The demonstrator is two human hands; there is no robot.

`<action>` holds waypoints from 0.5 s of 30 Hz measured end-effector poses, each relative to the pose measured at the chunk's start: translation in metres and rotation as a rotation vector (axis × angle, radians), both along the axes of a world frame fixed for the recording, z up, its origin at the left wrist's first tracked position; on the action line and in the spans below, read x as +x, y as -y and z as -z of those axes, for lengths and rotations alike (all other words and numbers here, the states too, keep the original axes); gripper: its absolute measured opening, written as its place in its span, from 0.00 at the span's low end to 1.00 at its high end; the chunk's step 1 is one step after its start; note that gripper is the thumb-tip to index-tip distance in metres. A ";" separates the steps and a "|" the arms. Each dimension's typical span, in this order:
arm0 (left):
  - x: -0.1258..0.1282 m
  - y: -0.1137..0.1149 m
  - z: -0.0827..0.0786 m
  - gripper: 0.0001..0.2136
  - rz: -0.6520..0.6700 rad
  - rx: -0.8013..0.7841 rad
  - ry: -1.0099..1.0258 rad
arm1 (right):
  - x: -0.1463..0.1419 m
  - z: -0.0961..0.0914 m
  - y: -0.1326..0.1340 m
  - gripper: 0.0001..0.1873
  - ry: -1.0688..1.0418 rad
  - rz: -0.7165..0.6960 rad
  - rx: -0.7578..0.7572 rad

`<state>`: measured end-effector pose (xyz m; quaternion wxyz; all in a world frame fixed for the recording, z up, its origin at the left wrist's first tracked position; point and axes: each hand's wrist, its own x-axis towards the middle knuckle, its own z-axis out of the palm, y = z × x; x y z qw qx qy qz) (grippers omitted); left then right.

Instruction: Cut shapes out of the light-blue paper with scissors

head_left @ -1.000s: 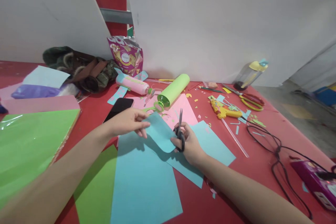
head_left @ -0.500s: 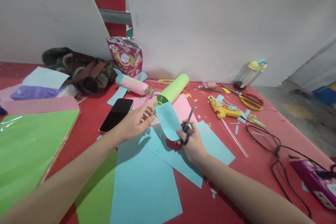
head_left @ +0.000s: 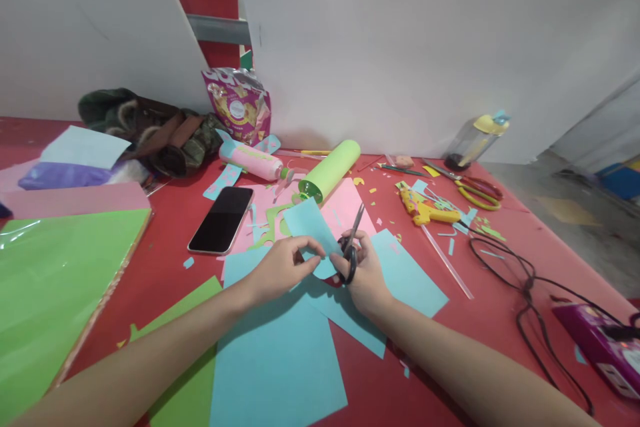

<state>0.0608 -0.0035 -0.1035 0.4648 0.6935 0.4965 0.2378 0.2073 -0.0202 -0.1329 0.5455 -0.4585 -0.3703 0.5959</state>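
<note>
Blue paper piece is up off the table, dead centre, tilted, with its far corner overlapping the near end of the green-wrapped bottle in view. I'm using the piece as the middle of the clock.

Right hand is at about 4 o'clock, fingers closed round the black-handled scissors, blades sticking up toward 1. Its thumb sits against the paper's right edge as well. Left hand is at 7 or so, thumb and index nearly meeting at the paper's near side; tbh the gap is pretty narrow but I can't tell if they're actually pinching it.

Under all that, one large blue sheet lies at 6-7 o'clock and another blue sheet at 4. There's a pink sheet just past the piece at 1, with cut bits scattered around.

Phone is flat at 9. The pink bottle lies on its side at 11, with a purple snack bag behind it. Over at 3 there's a yellow glue gun, its black cord trailing right.
</note>
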 end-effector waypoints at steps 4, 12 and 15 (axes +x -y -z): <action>0.005 0.006 0.001 0.08 -0.102 0.002 -0.017 | -0.001 -0.002 0.001 0.17 0.035 -0.013 -0.025; 0.000 0.003 -0.007 0.10 -0.118 0.064 -0.098 | -0.001 -0.003 0.001 0.17 0.034 -0.073 -0.016; -0.006 -0.003 -0.011 0.11 -0.141 0.146 -0.134 | -0.001 -0.004 0.001 0.17 0.020 -0.112 0.015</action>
